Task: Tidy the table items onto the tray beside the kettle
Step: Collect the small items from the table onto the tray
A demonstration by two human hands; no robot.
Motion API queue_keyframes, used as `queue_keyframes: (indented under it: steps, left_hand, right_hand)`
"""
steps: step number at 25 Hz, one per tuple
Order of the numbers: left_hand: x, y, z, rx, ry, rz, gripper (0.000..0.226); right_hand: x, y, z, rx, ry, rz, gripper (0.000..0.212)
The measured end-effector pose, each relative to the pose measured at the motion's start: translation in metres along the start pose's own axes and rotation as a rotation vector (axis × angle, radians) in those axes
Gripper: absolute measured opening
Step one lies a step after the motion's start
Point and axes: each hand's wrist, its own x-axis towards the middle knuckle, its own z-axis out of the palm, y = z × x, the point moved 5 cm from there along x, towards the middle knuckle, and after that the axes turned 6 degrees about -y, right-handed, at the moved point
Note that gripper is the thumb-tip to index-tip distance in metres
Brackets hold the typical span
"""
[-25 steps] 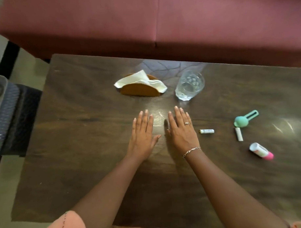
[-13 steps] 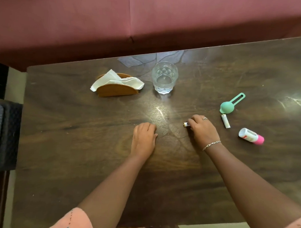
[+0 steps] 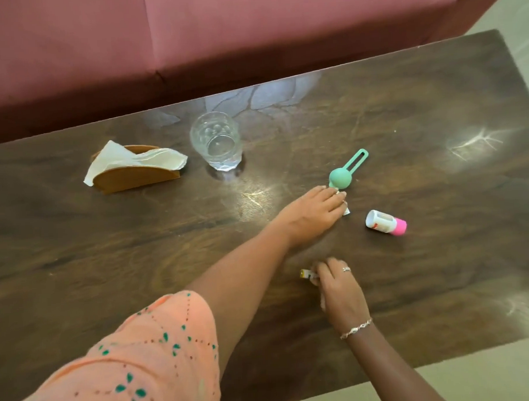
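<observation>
While my right hand (image 3: pixel 338 284) pinches one white tube (image 3: pixel 305 274), I should close the left hand (image 3: pixel 311 212), its grip unclear, round the second tube (image 3: pixel 346 211) without nudging the green scoop (image 3: pixel 342 178).

One glass (image 3: pixel 216 148), one napkin holder (image 3: pixel 136 174), one green scoop (image 3: pixel 342 178), one pink-capped tube (image 3: pixel 385 222), two white sticks (image 3: pixel 346 211) (image 3: pixel 305 274) (half-hidden).

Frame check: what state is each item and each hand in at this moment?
left hand: fingers fairly straight, touching the white tube
right hand: curled, pinching the yellow-ended tube
white tube: lying flat, partly covered
yellow-ended tube: held, one end showing
green scoop: lying flat
pink-capped bottle: on its side, capped
glass: upright, looks empty
napkin holder: upright, napkins in it
</observation>
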Motion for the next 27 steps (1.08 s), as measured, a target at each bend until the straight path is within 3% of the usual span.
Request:
queue_keyframes:
  steps: [3,8,12,18,23,27]
  left_hand:
    - [0.025,0.003,0.017,0.076,-0.159,0.038,0.041]
    - [0.035,0.007,0.018,0.091,-0.117,0.043,0.023]
    - [0.006,0.000,0.015,0.036,-0.056,-0.082,0.020]
    - [-0.099,-0.025,0.000,-0.249,0.185,-0.338,0.036]
    - [-0.211,-0.048,0.004,-0.342,0.211,-0.541,0.037]
    - [-0.312,-0.068,-0.001,-0.297,0.251,-0.599,0.030]
  right_hand:
    - [-0.021,0.007,0.007,0.082,-0.030,0.050,0.017]
    - [-0.018,0.020,0.001,0.078,0.002,0.076,0.014]
    - [-0.006,0.018,-0.008,0.055,0.047,0.093,0.015]
    - [0.020,-0.028,-0.017,0.013,0.104,0.016,0.017]
    - [0.036,-0.105,-0.010,0.022,0.132,-0.097,0.018]
    - [0.047,-0.184,0.010,0.036,0.129,-0.218,0.023]
